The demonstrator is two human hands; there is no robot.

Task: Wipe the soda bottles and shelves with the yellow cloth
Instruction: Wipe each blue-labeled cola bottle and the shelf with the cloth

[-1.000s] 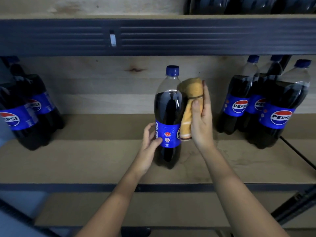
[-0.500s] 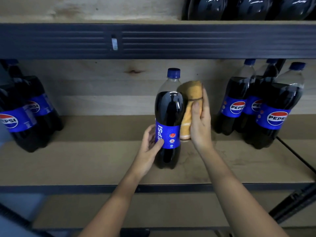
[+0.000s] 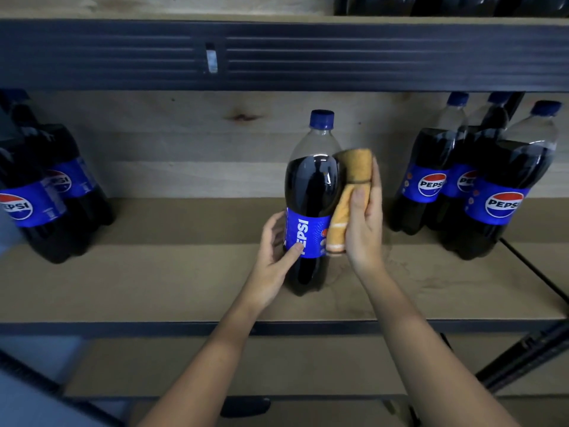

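on the middle shelf (image 3: pixel 154 288), i steady one soda bottle (image 3: pixel 311 198) with my left hand (image 3: pixel 272 257), thumb on the blue label and fingers curled round its far left side, a loose grip low on the body. my right hand (image 3: pixel 365 229) presses the yellow cloth (image 3: pixel 349 192) flat against the bottle's right flank, fingers nearly straight behind the fabric and the thumb pinning it from the near side; the cloth is folded into a long pad that reaches from the dark shoulder to the bottom of the label. the bottle stands upright on its own, mid-shelf, well apart from the cluster of bottles at right (image 3: pixel 474 180) and the cluster at left (image 3: pixel 43 192). more bottles show dimly on the shelf above.

i judge the step in hand to be the wipe of this one bottle's side, with the shelf boards and the other bottles seemingly not yet done. the next move calls for my left hand to turn the bottle while the cloth rides the surface, then a pass over the neck and blue cap (image 3: pixel 321 119), with enough hold that the tall bottle does not tip.
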